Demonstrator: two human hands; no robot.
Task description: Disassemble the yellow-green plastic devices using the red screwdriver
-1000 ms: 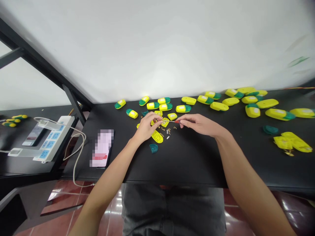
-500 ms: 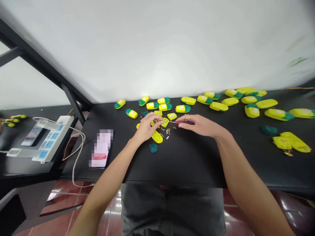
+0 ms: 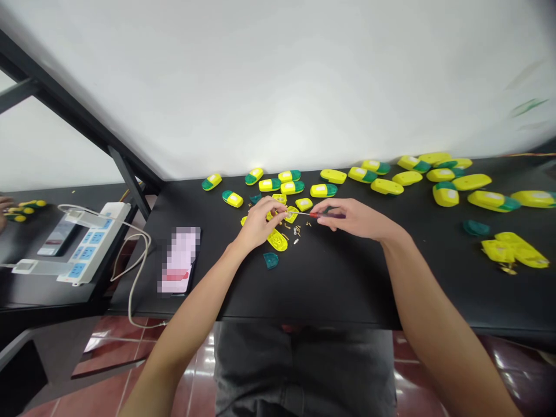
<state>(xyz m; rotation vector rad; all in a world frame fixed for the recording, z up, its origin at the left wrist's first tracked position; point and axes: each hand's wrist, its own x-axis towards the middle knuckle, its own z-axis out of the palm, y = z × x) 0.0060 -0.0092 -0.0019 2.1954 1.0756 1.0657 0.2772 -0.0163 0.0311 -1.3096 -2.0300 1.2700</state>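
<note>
My right hand point(image 3: 347, 218) is closed on the red handle of a screwdriver point(image 3: 313, 215), whose thin metal shaft points left. At the shaft's far end, the fingers of my left hand point(image 3: 260, 223) are pinched together; what they grip is too small to make out. Under and beside my left hand lie open yellow shells point(image 3: 277, 240). A loose green cap point(image 3: 270, 260) rests nearer the front edge. Small brass and white parts point(image 3: 297, 231) are scattered between my hands.
Several yellow-and-green housings point(image 3: 324, 191) line the back of the black table point(image 3: 339, 284). At left are a phone point(image 3: 180, 260), a cable and a power strip point(image 3: 93, 243). Opened yellow shells point(image 3: 515, 250) lie at right. Another person's fingers point(image 3: 4, 207) show at far left.
My right hand has shifted slightly, its fingers curling differently around the screwdriver handle. My left hand has barely moved. Another person's fingers show more at the far left edge.
</note>
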